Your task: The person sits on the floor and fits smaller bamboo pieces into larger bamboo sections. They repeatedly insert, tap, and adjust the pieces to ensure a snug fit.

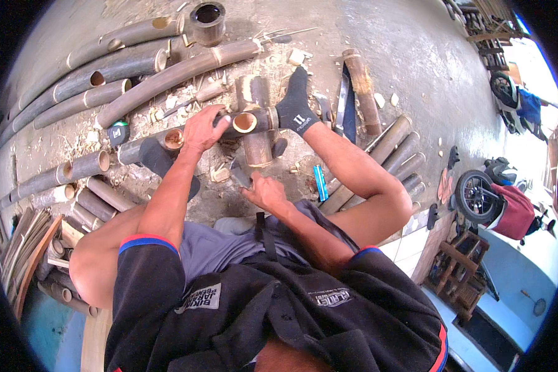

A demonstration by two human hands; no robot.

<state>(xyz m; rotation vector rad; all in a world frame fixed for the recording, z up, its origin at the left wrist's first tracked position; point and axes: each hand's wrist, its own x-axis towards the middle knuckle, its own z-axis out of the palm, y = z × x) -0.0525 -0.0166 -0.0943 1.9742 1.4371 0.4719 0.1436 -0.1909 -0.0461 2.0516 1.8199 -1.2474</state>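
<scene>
My left hand grips a short bamboo piece whose hollow cut end faces me. It lies across a thicker upright bamboo section on the concrete floor. My right foot in a black sock presses on the far end of the short piece. Lower down, close to my lap, my right hand is closed around a small dark blade, just below the bamboo. My left foot in a dark sock rests to the left, beside another hollow bamboo end.
Long bamboo poles lie at left and behind, with a cut ring at top. A long blade and bamboo stick lie right, with a blue tool, chips, a tape measure, parked motorcycles and a wooden stool.
</scene>
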